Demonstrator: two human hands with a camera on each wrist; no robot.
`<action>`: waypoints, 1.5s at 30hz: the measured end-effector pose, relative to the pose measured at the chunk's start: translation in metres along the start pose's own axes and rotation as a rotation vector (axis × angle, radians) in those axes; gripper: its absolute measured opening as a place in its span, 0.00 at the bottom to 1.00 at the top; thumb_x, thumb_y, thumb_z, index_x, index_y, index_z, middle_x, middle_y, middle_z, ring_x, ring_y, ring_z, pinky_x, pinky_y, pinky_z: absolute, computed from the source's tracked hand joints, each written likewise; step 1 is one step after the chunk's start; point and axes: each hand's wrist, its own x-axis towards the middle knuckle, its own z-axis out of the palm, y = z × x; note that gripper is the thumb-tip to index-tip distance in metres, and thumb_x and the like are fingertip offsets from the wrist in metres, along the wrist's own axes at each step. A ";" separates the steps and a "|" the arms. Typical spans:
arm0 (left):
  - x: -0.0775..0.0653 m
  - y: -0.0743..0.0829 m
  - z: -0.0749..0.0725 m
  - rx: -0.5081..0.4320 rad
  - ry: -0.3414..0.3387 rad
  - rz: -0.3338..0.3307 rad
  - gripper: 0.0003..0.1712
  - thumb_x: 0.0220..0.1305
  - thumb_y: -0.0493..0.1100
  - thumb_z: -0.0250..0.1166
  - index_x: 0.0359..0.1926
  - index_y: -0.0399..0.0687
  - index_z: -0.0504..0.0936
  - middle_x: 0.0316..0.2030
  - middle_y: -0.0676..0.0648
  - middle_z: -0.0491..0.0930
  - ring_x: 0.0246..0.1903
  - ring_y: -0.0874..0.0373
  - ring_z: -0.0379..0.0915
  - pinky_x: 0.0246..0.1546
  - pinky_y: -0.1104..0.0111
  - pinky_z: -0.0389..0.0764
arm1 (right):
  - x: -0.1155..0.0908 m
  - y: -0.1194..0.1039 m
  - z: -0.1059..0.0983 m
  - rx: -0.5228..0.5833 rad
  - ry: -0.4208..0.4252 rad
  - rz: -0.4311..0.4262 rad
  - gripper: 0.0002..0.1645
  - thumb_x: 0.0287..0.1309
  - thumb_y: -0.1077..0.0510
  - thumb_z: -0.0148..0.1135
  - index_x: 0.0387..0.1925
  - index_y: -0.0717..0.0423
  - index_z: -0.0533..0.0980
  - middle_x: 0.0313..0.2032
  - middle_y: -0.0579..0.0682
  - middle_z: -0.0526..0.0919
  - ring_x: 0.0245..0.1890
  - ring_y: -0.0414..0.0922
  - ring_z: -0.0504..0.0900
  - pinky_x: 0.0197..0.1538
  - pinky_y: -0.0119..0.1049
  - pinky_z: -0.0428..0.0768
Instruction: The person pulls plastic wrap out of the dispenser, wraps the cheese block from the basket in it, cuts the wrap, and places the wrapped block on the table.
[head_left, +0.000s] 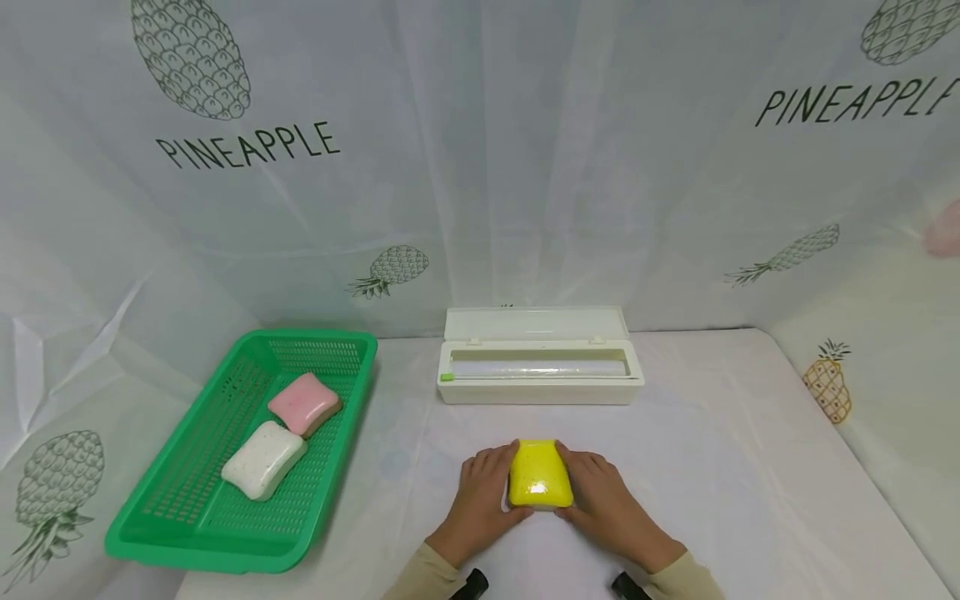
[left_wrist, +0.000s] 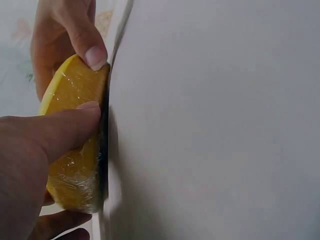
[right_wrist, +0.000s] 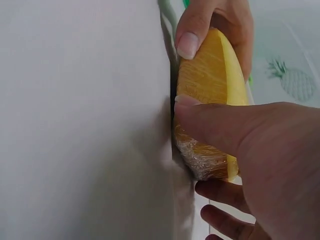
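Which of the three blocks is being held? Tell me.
The yellow block, gripped by the left hand and right hand; the pink block and white block lie in the basket.

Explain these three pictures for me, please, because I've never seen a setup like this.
There's no machine: these are a person's bare left hand and right hand. The widest picture comes from a camera on the head, looking forward and down. The other two come from cameras on each wrist, so the scene looks close and sideways. Both hands hold a yellow block, with clear wrap on its side. Beyond it on the white table is an open white box with a roll inside. To the left, a green basket holds a pink block and a white block.
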 end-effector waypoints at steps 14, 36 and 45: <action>0.038 0.057 0.021 0.034 -0.017 0.135 0.58 0.49 0.65 0.66 0.71 0.45 0.47 0.63 0.51 0.61 0.58 0.57 0.56 0.54 0.60 0.59 | -0.032 0.058 -0.033 0.056 0.104 0.044 0.55 0.39 0.53 0.76 0.68 0.53 0.58 0.57 0.50 0.72 0.54 0.53 0.68 0.54 0.57 0.65; 0.096 0.119 0.058 0.109 -0.043 0.242 0.44 0.54 0.63 0.64 0.66 0.52 0.59 0.63 0.53 0.60 0.59 0.60 0.56 0.55 0.66 0.61 | -0.071 0.124 -0.079 0.045 0.190 0.123 0.56 0.37 0.64 0.75 0.69 0.55 0.56 0.56 0.61 0.71 0.52 0.60 0.67 0.49 0.60 0.65; 0.110 0.137 0.070 0.165 -0.022 0.250 0.42 0.54 0.65 0.62 0.66 0.56 0.61 0.62 0.55 0.61 0.57 0.61 0.58 0.53 0.68 0.62 | -0.081 0.137 -0.088 0.026 0.193 0.183 0.55 0.40 0.65 0.73 0.69 0.54 0.55 0.58 0.64 0.69 0.52 0.63 0.67 0.48 0.62 0.65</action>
